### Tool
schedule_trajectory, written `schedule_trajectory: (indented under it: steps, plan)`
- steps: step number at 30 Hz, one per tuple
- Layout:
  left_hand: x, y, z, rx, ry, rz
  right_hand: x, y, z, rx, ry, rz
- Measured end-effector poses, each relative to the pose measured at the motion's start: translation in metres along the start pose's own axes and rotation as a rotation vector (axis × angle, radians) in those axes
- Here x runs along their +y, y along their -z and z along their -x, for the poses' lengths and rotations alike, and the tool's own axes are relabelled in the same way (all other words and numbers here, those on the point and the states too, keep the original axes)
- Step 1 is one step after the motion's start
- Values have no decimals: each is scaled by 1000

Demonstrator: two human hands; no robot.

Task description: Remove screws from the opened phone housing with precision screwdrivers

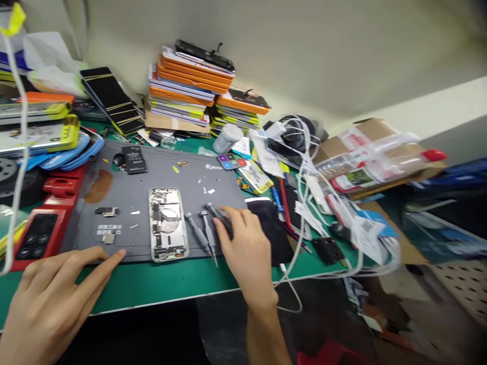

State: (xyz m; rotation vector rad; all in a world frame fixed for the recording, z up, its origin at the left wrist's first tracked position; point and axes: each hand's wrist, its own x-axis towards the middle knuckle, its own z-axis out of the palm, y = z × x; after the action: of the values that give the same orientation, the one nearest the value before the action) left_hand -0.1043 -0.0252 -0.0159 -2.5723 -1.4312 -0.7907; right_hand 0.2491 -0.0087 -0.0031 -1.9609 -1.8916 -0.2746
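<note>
An opened phone [169,225] with its inner parts bared lies on the grey work mat [133,203]. Two grey screwdrivers [198,233] rest side by side just right of it, tips toward the mat's front edge. The thumb and fingers of my right hand [247,248] close round the handle of another, darker screwdriver [225,217]; its lower part is hidden by the hand. My left hand [61,294] reaches over the front left of the mat, fingers stretched out, holding nothing. Near its fingertips are a small metal piece [108,238] and a small dark part [106,211].
A black phone battery [134,160] lies at the mat's back left. Stacked orange-edged trays [186,86] stand behind, beside a white jar [228,138]. White cables [304,177] tangle at right, near a taped cardboard box [365,152]. A red holder [49,218] borders the left.
</note>
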Motion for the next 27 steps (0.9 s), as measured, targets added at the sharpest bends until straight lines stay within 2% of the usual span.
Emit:
schedule_trajectory:
  steps: [1,4,7,10,15,17,19,22,25,27]
  plan:
    - [3,3,-3,13,22,-4,-1,0,1,41,12,18]
    - [10,10,-14,57,-47,-13,-8,1,6,195,60,-59]
    - [15,12,-25,82,-106,-47,-20,5,6,104,54,-102]
    - [20,12,-36,51,-151,-88,-27,8,2,-1,-9,-127]
    - [28,9,-44,2,-170,-157,-23,9,-9,-97,-124,-232]
    - [30,8,-44,7,-158,-173,-21,10,-10,-98,-204,-305]
    - [31,7,-44,26,-146,-183,-21,12,-8,-24,-298,-427]
    - [30,7,-45,39,-124,-184,-24,13,-2,191,-360,-632]
    - [24,9,-43,48,-78,-105,-30,12,3,371,-300,-763]
    - [20,12,-39,64,-10,47,-35,11,8,463,-242,-813]
